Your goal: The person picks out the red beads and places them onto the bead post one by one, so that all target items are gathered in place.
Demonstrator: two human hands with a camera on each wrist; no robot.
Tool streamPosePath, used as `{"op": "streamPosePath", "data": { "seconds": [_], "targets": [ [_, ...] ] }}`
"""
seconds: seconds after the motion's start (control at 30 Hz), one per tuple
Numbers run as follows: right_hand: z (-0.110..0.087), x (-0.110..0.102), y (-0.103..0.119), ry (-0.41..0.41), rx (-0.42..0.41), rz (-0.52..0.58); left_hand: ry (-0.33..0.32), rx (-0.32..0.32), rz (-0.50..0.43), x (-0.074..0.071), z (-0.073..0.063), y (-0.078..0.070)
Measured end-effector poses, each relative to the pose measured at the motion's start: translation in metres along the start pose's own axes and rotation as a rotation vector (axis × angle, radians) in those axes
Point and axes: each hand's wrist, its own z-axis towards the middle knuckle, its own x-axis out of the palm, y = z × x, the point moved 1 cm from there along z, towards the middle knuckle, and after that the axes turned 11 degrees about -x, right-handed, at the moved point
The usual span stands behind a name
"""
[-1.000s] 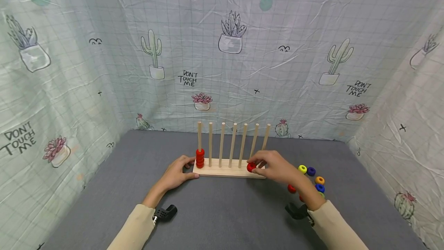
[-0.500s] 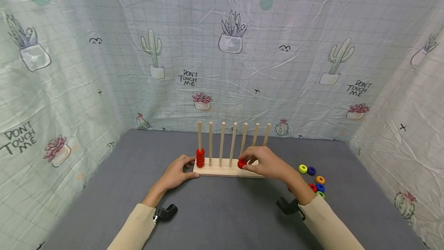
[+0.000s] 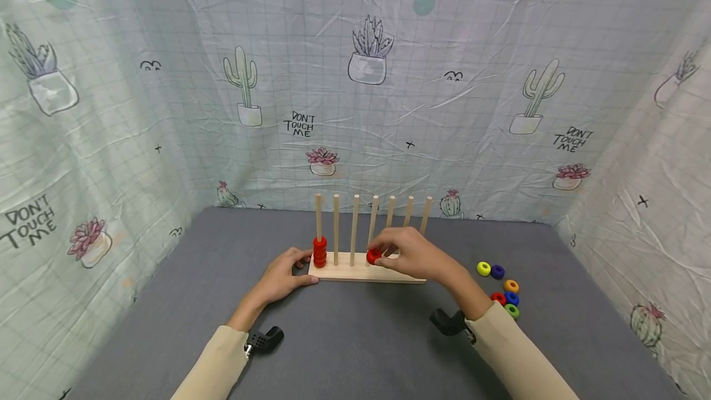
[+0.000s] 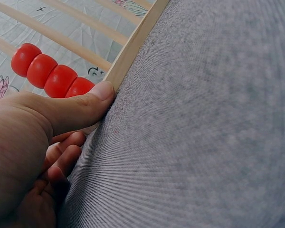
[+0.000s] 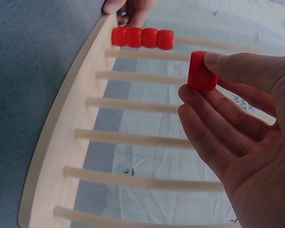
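A pale wooden peg board (image 3: 355,272) with a row of upright rods stands on the table. Several red beads (image 3: 319,252) are stacked on its leftmost rod, and the other rods are bare. My left hand (image 3: 284,276) grips the board's left end, thumb at the front edge and fingers behind; in the left wrist view the thumb (image 4: 80,109) lies by the bottom bead. Thumb and fingers of my right hand (image 3: 413,255) pinch a single red bead (image 5: 202,72) in front of the rods, near the middle of the row. That hand hides the lower part of the right-hand rods.
Loose beads lie right of the board: a yellow one (image 3: 484,269), a purple one (image 3: 497,272), an orange one (image 3: 511,287), a blue one (image 3: 511,299), a red one (image 3: 498,298) and a green one (image 3: 512,312). A patterned curtain (image 3: 411,110) hangs behind the grey table (image 3: 355,344).
My right hand has carried the red bead leftward along the board, from the right-hand rods to near the middle. My left hand has stayed at the board's left end.
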Motion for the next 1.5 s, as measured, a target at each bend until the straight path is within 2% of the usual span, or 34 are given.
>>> {"op": "streamPosePath", "data": {
  "seconds": [0.4,0.6,1.27,1.5],
  "targets": [
    [0.019,-0.007,0.012,-0.017,-0.07,-0.01,-0.003,0.01,-0.003,-0.002,0.001,-0.002],
    [0.026,-0.01,0.019,0.002,-0.051,-0.04,0.005,0.005,0.002,-0.001,0.001,0.0],
    [0.053,-0.021,0.035,0.021,-0.135,-0.061,0.001,-0.006,-0.004,0.0,0.0,0.0],
    [0.061,-0.025,0.038,0.021,-0.129,-0.061,0.007,-0.012,-0.015,-0.001,-0.001,-0.001]
  ]
}}
